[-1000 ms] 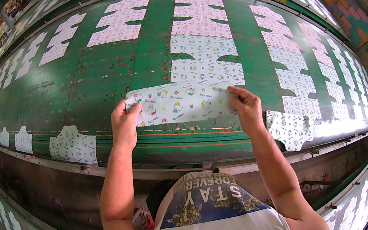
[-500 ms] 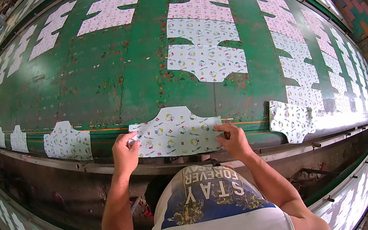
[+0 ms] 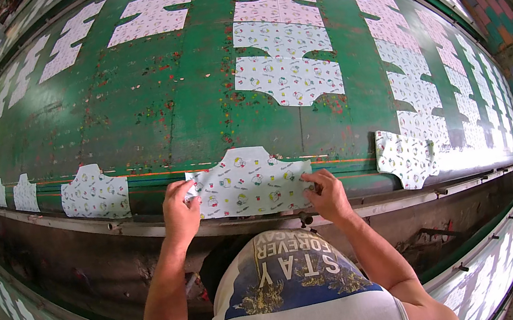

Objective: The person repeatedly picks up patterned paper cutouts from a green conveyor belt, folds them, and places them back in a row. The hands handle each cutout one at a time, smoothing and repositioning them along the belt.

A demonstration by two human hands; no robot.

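A white fabric piece [image 3: 248, 183] with a small coloured print lies at the near edge of the long green table, its narrow tab pointing away from me. My left hand [image 3: 181, 206] pinches its left side near the upper corner. At the opposite side, my right hand [image 3: 326, 194] has its thumb and fingers closed on the fabric's right edge. The piece is spread between both hands, its lower edge close to the table's rim. Another printed fabric piece [image 3: 407, 158], partly folded at its edges, sits farther right.
The green table [image 3: 195, 116] is speckled with paint. Joined printed panels [image 3: 286, 63] lie across its far half, and more panels [image 3: 409, 77] run to the right. A similar piece [image 3: 95, 195] lies to the left along the near edge. A metal rail [image 3: 373, 209] borders the table.
The fabric between my hands has shifted very slightly right at its left side and looks flatter. My hands keep their grip, and the view has moved a little.
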